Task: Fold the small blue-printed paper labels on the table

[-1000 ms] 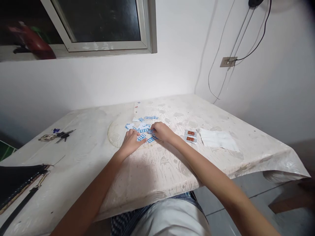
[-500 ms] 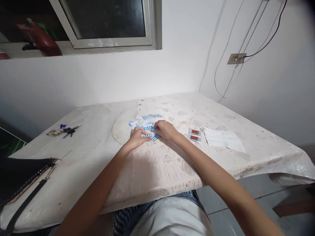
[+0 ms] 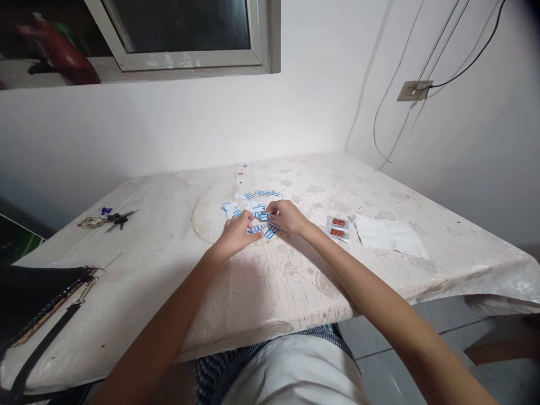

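Several small white pieces with blue-outlined markings [image 3: 255,229] lie in a loose cluster near the middle of the table. My right hand [image 3: 288,216] is closed in a pinch on one blue-and-white strip [image 3: 265,216], held low over the cluster. At the left side of the pieces is my left hand [image 3: 236,232], thumb and fingers apart, its fingertips close to the strip; whether they touch it I cannot tell. Further back lies a row of blue-marked strips [image 3: 266,193]. A crumpled-looking blue-and-white piece [image 3: 229,208] rests just beyond my left hand.
Right of my right hand are a blister pack with reddish-brown contents [image 3: 338,228] and a white cloth [image 3: 391,237]. Keys [image 3: 120,220] lie on the left, with a black bag [image 3: 42,304] at the near left edge. A plastic cover [image 3: 261,298] spreads over the table.
The view has tilted and shifted slightly. My right hand now holds the strip a little clearer of the pile, and the gap between my left thumb and fingers still shows.
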`<state>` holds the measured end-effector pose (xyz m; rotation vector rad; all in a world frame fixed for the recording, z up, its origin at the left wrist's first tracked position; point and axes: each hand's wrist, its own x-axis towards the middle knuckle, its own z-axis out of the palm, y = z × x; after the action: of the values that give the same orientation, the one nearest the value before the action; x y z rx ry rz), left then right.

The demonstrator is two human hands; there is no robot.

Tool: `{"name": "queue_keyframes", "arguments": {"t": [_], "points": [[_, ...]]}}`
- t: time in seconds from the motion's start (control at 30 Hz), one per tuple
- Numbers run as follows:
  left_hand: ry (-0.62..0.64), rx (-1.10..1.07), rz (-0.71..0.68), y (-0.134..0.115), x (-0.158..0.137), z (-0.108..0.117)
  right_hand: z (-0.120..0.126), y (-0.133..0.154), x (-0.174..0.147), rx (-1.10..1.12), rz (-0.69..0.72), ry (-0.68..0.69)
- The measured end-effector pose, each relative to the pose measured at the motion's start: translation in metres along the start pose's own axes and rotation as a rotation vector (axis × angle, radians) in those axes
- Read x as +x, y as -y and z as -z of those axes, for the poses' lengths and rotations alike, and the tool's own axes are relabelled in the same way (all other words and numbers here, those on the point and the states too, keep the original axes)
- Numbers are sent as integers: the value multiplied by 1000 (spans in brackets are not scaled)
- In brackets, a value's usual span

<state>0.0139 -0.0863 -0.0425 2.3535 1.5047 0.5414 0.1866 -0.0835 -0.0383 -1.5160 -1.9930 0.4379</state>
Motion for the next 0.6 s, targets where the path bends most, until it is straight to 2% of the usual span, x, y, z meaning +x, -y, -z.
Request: {"name": "queue_keyframes", "arguments": {"t": [0.27, 0.6], "points": [[52, -163, 8, 3, 2, -4, 1, -1, 1, 49, -10, 17], [34, -279, -119, 4, 3, -9, 3, 0, 1, 57, -28, 26]]}}
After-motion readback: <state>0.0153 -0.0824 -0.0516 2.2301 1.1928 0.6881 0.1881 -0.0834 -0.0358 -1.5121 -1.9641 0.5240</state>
